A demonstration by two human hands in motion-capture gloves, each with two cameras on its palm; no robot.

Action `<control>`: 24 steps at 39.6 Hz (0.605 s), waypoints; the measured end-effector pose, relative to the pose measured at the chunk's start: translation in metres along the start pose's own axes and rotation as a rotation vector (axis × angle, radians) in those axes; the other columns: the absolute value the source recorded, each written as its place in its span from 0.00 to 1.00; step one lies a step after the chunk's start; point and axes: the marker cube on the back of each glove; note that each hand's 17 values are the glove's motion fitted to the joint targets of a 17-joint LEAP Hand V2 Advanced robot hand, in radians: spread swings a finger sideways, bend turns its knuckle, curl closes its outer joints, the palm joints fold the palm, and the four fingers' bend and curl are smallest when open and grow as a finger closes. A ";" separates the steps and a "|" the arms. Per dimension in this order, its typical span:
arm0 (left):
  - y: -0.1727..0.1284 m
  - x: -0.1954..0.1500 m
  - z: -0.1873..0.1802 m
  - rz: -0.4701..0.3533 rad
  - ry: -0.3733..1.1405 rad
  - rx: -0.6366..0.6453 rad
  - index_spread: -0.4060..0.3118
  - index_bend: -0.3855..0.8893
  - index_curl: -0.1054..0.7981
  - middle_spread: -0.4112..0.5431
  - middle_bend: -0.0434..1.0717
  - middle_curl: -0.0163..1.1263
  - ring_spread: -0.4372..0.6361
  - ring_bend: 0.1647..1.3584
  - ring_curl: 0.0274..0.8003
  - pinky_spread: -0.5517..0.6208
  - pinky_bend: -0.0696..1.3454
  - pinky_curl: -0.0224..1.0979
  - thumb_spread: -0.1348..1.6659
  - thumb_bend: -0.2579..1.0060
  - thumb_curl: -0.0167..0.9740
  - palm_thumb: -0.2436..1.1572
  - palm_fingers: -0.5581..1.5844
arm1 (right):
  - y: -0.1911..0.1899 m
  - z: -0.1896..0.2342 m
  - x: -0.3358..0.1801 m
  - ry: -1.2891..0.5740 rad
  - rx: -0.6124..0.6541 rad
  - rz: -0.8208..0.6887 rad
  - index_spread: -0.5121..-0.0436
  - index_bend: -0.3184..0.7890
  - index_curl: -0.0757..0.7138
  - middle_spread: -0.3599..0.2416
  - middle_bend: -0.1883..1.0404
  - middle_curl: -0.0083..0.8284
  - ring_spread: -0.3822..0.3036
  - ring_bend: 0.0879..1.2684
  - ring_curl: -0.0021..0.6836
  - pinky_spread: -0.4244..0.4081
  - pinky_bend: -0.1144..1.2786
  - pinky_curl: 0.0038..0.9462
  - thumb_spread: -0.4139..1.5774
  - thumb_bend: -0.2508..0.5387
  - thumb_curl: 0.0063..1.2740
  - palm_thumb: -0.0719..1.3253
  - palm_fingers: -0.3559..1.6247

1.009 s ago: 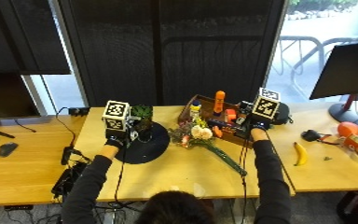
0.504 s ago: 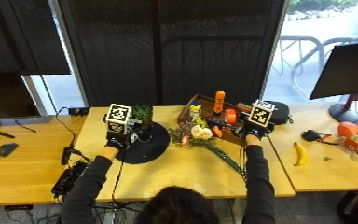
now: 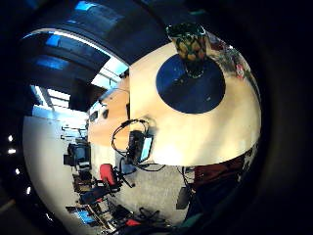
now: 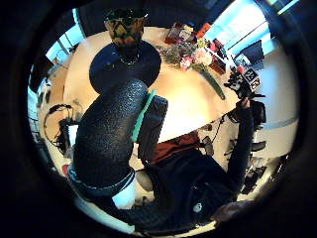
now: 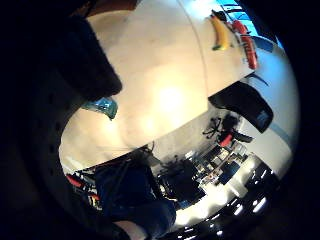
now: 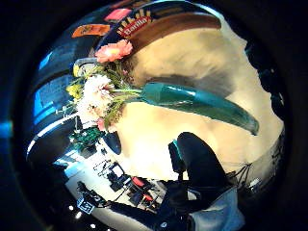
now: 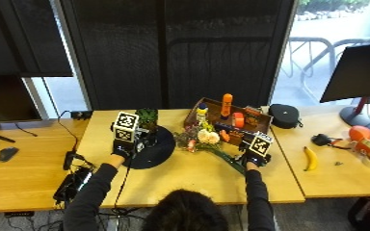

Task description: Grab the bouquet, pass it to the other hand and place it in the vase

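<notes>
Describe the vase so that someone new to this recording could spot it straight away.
On the light wooden table lies a dark round mat, left of the wooden tray of groceries. The vase stands upright at the mat's far edge, beside the left hand. It is the only dark green patterned vessel there; the bouquet lies flat.

The right hand (image 7: 253, 157) in its black glove came down and toward the person, from beside the brown wooden tray (image 7: 196, 114) to the green-wrapped stem end of the flower bouquet (image 7: 212, 145).
</notes>
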 end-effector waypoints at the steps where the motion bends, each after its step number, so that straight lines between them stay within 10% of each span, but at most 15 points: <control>1: 0.000 0.000 0.001 0.000 0.000 0.000 0.47 0.43 0.49 0.54 0.20 0.27 0.61 0.25 0.30 0.73 0.26 0.29 0.72 0.19 0.27 0.26 0.38 | 0.008 -0.001 0.002 -0.011 0.023 0.013 0.65 0.33 0.17 0.39 0.45 0.52 0.25 0.56 0.61 0.44 0.59 0.39 0.72 0.29 0.26 0.49 0.52; 24: 0.010 -0.001 -0.007 -0.010 0.035 0.015 0.46 0.43 0.50 0.55 0.20 0.29 0.61 0.24 0.32 0.73 0.25 0.31 0.72 0.19 0.29 0.28 0.37 | 0.030 0.048 -0.003 0.119 -0.072 0.068 0.68 0.34 0.20 0.39 0.46 0.55 0.27 0.53 0.60 0.51 0.55 0.38 0.71 0.29 0.29 0.54 0.51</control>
